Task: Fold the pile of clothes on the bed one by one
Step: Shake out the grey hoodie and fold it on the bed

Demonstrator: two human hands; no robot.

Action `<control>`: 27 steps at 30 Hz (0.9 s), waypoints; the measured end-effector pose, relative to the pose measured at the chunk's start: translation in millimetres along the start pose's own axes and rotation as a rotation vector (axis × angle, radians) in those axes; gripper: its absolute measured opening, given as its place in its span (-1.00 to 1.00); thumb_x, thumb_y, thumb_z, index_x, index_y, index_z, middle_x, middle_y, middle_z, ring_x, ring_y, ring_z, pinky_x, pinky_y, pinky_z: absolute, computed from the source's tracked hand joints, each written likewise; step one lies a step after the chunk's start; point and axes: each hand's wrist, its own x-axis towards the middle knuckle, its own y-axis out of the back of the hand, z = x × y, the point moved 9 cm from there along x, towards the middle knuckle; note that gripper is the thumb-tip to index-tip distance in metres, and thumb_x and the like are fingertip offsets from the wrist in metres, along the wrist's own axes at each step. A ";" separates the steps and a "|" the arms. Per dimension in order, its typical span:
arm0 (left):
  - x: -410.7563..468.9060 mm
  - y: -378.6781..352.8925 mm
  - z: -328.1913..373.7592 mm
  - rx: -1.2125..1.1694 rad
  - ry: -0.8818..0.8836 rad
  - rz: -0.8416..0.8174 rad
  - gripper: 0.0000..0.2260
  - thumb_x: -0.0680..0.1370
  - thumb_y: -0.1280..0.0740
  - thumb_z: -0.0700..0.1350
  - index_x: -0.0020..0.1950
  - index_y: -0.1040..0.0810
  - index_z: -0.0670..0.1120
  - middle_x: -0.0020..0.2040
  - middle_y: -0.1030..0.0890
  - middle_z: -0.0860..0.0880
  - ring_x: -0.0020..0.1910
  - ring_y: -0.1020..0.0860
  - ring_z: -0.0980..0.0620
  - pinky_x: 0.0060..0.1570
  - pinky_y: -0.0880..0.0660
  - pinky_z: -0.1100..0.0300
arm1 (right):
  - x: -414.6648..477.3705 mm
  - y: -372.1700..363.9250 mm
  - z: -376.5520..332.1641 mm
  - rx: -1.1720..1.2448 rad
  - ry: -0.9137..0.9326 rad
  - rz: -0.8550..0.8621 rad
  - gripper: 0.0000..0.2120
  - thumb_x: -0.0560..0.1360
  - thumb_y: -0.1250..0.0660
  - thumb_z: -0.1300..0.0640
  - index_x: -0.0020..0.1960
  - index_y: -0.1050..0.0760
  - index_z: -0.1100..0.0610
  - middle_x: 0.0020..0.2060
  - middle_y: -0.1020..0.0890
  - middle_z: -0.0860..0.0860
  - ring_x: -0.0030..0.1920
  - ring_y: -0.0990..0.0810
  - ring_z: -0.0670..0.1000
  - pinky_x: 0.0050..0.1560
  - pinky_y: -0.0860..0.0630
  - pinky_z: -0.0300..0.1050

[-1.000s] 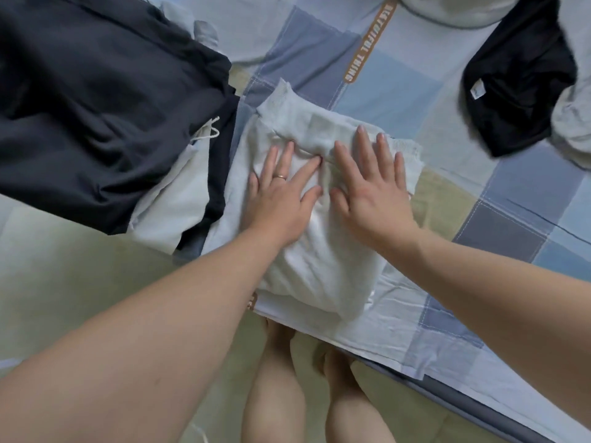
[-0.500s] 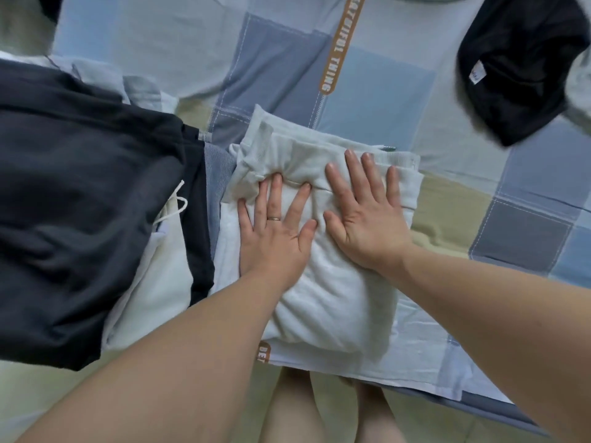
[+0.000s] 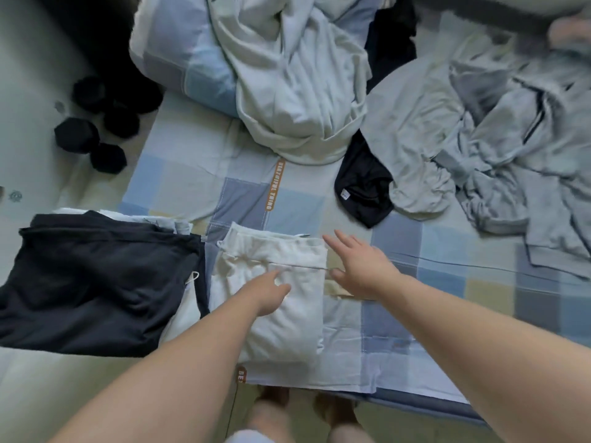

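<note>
White folded garment (image 3: 287,330), checked bed (image 3: 399,321), grey pile (image 3: 511,155)

The right hand (image 3: 359,266) no longer presses the folded white garment (image 3: 287,327); it is now off the garment's right edge, fingers spread over the bed (image 3: 447,282). The left hand (image 3: 270,294), flat before, has drawn back toward the garment's middle (its fingers too blurred to read).

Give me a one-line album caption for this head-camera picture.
Left hand on a folded white fabric garment, open right hand at its edge, crumpled grey clothes waiting on the checked blue bedsheet.
</note>
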 end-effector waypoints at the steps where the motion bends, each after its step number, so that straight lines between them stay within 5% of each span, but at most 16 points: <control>1: -16.8 3.4 16.7 0.001 -0.017 0.020 -0.47 0.67 -0.18 0.09 0.63 -0.16 0.07 0.59 -0.28 -0.06 0.51 -0.32 -0.10 0.39 -0.28 0.10 | -23.5 17.4 11.8 -0.026 -0.021 0.012 -0.31 0.63 -0.19 -0.11 0.64 0.09 -0.14 0.65 0.06 -0.07 0.62 -0.02 0.09 0.54 -0.15 0.17; 10: -133.6 -3.4 194.1 -0.113 -0.241 0.198 -0.47 0.66 -0.24 0.07 0.61 -0.21 0.07 0.55 -0.34 -0.07 0.42 -0.41 -0.06 0.21 -0.35 0.18 | -199.7 121.9 132.8 0.044 -0.179 0.223 -0.31 0.63 -0.19 -0.11 0.64 0.10 -0.18 0.64 0.05 -0.13 0.62 0.03 0.03 0.56 -0.05 0.20; 14: -163.7 -23.7 278.3 -0.062 -0.357 0.277 -0.45 0.66 -0.26 0.07 0.62 -0.20 0.04 0.58 -0.30 -0.05 0.52 -0.31 -0.09 0.43 -0.29 0.08 | -246.6 125.6 196.7 0.032 -0.199 0.254 -0.32 0.64 -0.16 -0.13 0.63 0.14 -0.20 0.64 0.09 -0.15 0.63 0.09 0.03 0.56 0.06 0.24; 27: -169.6 -178.2 466.2 0.149 -0.369 0.242 -0.45 0.63 -0.29 0.09 0.60 -0.25 0.05 0.56 -0.33 -0.01 0.46 -0.39 -0.01 0.38 -0.32 0.14 | -347.6 93.6 419.5 0.187 -0.229 0.281 -0.31 0.63 -0.19 -0.11 0.63 0.10 -0.17 0.64 0.06 -0.13 0.63 0.07 0.04 0.55 0.02 0.24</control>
